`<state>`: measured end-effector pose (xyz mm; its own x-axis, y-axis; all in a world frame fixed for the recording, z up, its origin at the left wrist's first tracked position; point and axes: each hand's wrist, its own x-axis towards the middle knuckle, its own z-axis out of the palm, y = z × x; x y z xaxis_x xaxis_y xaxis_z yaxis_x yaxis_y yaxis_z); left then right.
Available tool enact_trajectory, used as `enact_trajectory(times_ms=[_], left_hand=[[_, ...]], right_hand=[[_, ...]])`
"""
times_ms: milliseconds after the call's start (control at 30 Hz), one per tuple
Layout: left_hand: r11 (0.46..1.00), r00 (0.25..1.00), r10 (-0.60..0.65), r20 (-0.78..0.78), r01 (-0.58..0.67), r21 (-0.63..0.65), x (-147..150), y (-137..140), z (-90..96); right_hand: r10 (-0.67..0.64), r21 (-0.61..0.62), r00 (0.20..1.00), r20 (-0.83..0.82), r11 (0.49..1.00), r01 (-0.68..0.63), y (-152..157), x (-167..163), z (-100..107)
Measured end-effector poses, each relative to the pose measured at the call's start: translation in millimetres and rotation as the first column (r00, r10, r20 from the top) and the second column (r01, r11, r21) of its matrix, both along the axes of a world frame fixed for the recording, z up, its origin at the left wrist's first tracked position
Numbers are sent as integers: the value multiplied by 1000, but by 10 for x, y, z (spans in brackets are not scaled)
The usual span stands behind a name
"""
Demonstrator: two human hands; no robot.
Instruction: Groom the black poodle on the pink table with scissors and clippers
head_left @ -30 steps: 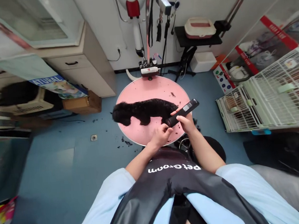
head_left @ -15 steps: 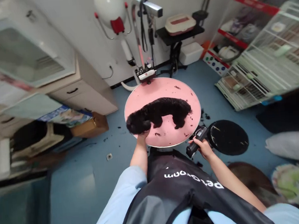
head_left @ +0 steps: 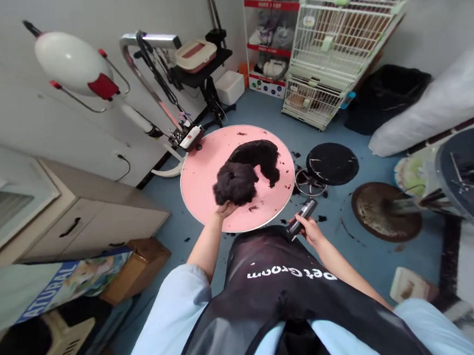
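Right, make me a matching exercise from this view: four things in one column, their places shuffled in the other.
Column one
1. Black dog
2. Black clipper
3. Left hand
4. Black stool

Column two
A. Against the dog's head
B. On the blue floor
C. On the round pink table
D. In the right hand

Pairs: 1-C; 2-D; 3-A; 4-B

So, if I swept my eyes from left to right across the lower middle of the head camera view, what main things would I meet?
Cardboard box → black dog → black handheld tool → black round stool → rusty brown round base.
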<state>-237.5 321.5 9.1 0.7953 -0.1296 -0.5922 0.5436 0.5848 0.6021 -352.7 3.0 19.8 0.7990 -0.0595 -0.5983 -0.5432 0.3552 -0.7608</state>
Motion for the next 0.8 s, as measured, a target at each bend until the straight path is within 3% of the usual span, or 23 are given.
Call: enact_trajectory(times_ms=[133,233,333,433,600,700,800], left_hand=[[989,994,76,76,-65,-136,54,-521,168],[973,982,190,25,-185,-141,74,-716,346],[934,949,315,2,-310,-177,1,-638,486],[914,917,388,89,-371,-165,-102,-403,569],[953,894,237,379,-290,90,-116,-154,590],[940,859,141,492,-272,205,-43,-154,574],[952,862,63,503,-203,228,30,-115,615]], right_hand=[[-68,92,997,-31,993,71,59,-133,-54],[-116,130,992,-45,984,121,64,-207,-54],[-156,160,987,-45,974,161,78,-311,-83],[-182,222,983,-14,958,180,136,-433,-149],[-144,276,986,82,954,116,358,-589,-198],[-184,225,976,112,962,156,609,-595,-189],[-231,105,952,199,971,214,967,-456,-183]])
